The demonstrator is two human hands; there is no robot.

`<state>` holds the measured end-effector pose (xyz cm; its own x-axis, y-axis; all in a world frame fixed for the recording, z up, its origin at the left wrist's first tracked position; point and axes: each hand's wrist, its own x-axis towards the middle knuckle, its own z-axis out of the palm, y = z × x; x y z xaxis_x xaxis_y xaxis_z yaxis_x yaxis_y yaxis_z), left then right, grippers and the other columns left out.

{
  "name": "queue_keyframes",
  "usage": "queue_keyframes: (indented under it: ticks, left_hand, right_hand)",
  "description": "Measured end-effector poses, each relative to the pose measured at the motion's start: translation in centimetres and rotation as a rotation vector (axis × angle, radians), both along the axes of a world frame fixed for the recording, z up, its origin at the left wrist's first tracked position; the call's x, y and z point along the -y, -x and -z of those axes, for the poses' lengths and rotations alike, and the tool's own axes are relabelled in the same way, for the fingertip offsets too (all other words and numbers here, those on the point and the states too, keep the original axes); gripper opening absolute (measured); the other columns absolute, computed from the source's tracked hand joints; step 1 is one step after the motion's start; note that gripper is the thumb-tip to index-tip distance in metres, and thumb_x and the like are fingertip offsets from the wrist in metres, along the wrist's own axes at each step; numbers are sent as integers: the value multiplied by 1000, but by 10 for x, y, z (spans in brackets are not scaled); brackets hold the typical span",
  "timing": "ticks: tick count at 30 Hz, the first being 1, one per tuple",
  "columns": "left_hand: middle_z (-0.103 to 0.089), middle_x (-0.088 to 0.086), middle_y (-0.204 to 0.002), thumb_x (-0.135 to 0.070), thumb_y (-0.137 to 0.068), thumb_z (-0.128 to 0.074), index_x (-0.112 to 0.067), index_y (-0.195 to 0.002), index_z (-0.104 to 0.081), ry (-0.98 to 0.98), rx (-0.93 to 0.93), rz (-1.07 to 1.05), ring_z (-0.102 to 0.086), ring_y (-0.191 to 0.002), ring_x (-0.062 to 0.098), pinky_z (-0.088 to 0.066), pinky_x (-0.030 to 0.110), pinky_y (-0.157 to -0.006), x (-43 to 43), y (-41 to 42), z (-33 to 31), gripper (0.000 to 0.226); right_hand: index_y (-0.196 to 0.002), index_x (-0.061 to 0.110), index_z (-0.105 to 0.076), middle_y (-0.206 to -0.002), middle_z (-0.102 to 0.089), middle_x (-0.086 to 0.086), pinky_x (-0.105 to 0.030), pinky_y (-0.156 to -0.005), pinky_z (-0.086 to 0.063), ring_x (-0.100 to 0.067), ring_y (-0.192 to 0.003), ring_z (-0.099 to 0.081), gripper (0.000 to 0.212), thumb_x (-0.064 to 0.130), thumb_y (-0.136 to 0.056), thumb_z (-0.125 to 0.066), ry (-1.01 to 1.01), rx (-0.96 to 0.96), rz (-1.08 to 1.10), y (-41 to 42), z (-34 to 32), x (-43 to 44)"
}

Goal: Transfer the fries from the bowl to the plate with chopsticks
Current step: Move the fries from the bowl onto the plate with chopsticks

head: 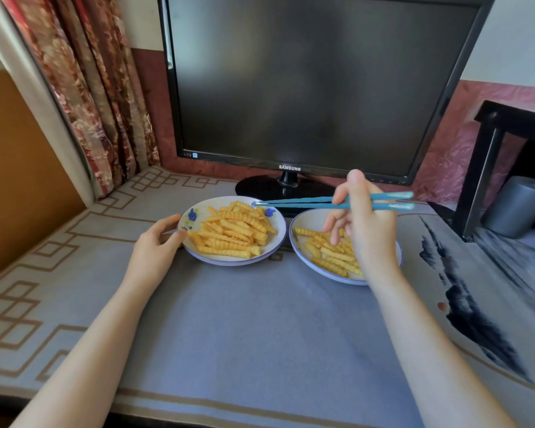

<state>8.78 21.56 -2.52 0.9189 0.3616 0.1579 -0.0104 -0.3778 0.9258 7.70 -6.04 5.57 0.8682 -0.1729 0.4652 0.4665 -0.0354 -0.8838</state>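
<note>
Since fries [232, 234] lie in both left dish [189, 215] and right dish [311, 217], I judge transfer midway; right hand [366, 220] grip pinches chopsticks [303, 203], tips empty; left hand [158, 244] holds left dish rim.

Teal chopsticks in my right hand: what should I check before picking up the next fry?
1. Grip on teal chopsticks by right hand: ok.
2. Tips carry no fry: ok. They hover over the far rim of the flower-painted white dish.
3. Steadying: ok. The left hand holds that dish's left rim.
4. Pile of yellow crinkle-cut fries in that dish, close to the tips: ok.
5. Room in the blue-rimmed white dish on the right: ok, with a bare patch at the back.
6. Which dish is the bowl: cannot tell.
</note>
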Motion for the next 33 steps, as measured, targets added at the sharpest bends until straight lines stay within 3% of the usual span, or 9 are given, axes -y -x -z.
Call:
queue_keyframes:
  ticks: [10,33]
  left_hand:
    - [-64,-1,-118,-19,-93,-56,-20,-125,-59,1,1,7,-64,-103,21,-46,37,-98,-1,-1,1,32]
    - [-65,-3,-108,-19,-93,-56,-21,-125,-59,7,-1,-5,-64,-95,17,-45,33,-93,0,1,0,32]
  right_hand:
    - [-69,9,-46,-37,-50,-11,-13,-31,-24,-15,-23,-35,39,27,-102,-38,36,-127,117,-1,-17,70]
    - [-71,9,-52,-36,-50,-8,-15,-31,-24,-14,-23,-29,41,33,-102,-40,126,-186,220,-8,-9,92]
